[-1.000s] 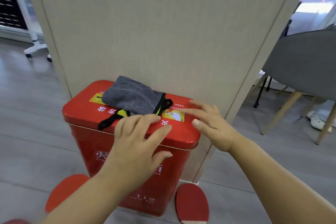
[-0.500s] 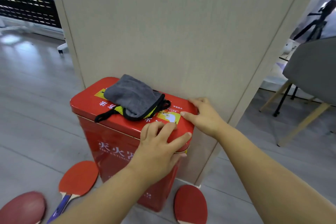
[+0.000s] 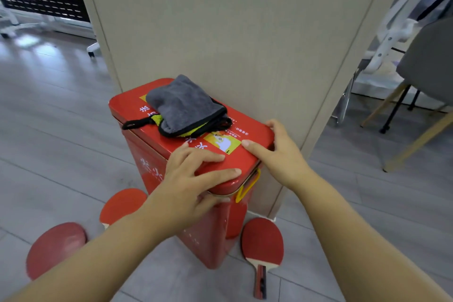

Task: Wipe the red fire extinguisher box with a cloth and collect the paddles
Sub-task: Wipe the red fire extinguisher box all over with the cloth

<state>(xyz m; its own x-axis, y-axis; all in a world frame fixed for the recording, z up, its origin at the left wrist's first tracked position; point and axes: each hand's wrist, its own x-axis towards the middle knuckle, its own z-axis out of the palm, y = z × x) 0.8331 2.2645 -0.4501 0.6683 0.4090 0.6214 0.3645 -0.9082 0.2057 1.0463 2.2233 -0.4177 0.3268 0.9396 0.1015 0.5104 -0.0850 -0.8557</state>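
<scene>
The red fire extinguisher box (image 3: 147,152) stands on the floor against a beige pillar. A folded grey cloth (image 3: 182,105) with black trim lies on its lid. My left hand (image 3: 188,179) grips the lid's near corner, fingers on top and thumb under the rim. My right hand (image 3: 279,154) holds the lid's right edge, with the index finger on top. Three red paddles lie on the floor: one paddle (image 3: 262,245) at the box's right foot, a second paddle (image 3: 120,205) at its left, and a third paddle (image 3: 54,247) farther left.
The beige pillar (image 3: 232,32) rises right behind the box. A grey chair with wooden legs (image 3: 426,76) stands to the right. A white wheeled frame (image 3: 93,48) is at the far left. Grey plank floor (image 3: 49,117) surrounds the box.
Both hands came down from hovering onto the lid and now grip its near corner and right edge. The view shifted, so the paddles at the left show fully.
</scene>
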